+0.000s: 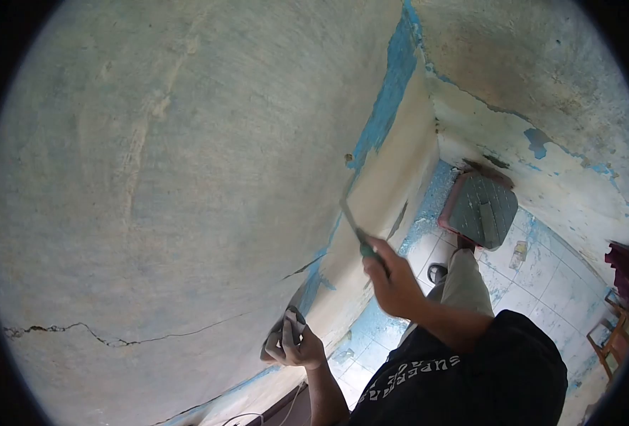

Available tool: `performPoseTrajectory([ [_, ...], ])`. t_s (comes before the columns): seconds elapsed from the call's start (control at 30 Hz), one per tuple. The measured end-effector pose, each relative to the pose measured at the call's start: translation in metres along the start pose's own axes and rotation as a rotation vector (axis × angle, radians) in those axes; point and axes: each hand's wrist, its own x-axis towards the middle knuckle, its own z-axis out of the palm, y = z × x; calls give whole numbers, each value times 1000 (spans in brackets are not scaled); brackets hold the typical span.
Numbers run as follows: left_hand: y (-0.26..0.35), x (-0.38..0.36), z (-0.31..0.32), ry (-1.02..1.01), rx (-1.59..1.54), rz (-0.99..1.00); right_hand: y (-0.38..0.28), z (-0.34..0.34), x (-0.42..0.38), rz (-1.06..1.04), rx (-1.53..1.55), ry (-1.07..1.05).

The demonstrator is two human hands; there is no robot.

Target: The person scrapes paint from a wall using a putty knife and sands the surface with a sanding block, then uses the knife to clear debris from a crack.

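Both hands were closed on things: the right hand (392, 278) gripped a thin-bladed scraper (360, 234) by its dark green handle, and the left hand (299, 349), nearer and further left, pinched a dark grey piece (274, 334) with a pale patch. What that piece was could not be told. The scraper pointed far and left, its tip beside the ragged edge of a blue paint strip (389, 82) on the wall (186, 177); whether blade and wall touched was unclear. The left hand was close against the wall, near the strip's lower part.

Good handling seemed to call for a low blade angle, light, even pressure along the paint edge, and the left hand kept out of the blade's line. Extra care looked wise around the crack (120, 343) at near left, where plaster could chip.

Pale print on the person's black shirt (520, 369) appeared upside down; "SUPER" seemed readable, the rest not. No brand could be read on the scraper. Further right, a grey-topped, reddish-rimmed stool-like thing (479, 211) stood on a paint-flecked tiled floor (541, 266), with purple cloth (623, 273) at far right.
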Motion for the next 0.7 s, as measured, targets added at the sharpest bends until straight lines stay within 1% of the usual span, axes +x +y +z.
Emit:
performPoseTrajectory([
  [0.03,3,3,1,-10,-4,0,0,-8,6,27,-15,-10],
  [0.1,7,10,-2,5,11,26,3,-21,30,110,-14,105],
  [0.13,7,10,-5,-6,44,24,-3,-20,33,106,30,114],
  [0.17,6,8,-3,11,43,22,2,-7,21,26,-47,137],
  [0.23,3,5,1,23,-12,2,-3,3,-2,-20,-23,-2],
  [0.27,1,6,3,23,-11,7,-4,-1,-3,63,23,-49],
  [0.3,1,7,2,17,-18,14,-9,-9,4,132,15,-33],
  [0.4,4,7,-6,-10,14,15,-9,-10,2,155,63,-56],
  [0.47,8,8,-4,-16,36,-13,-10,-3,-6,148,-8,-55],
  [0.5,7,8,-2,-5,33,-11,-12,1,-11,25,11,-77],
  [0.63,4,7,-2,-9,-12,-29,-16,-17,-6,153,26,-99],
  [0.7,6,3,-9,-9,-18,-51,-8,-7,-14,163,25,-101],
])
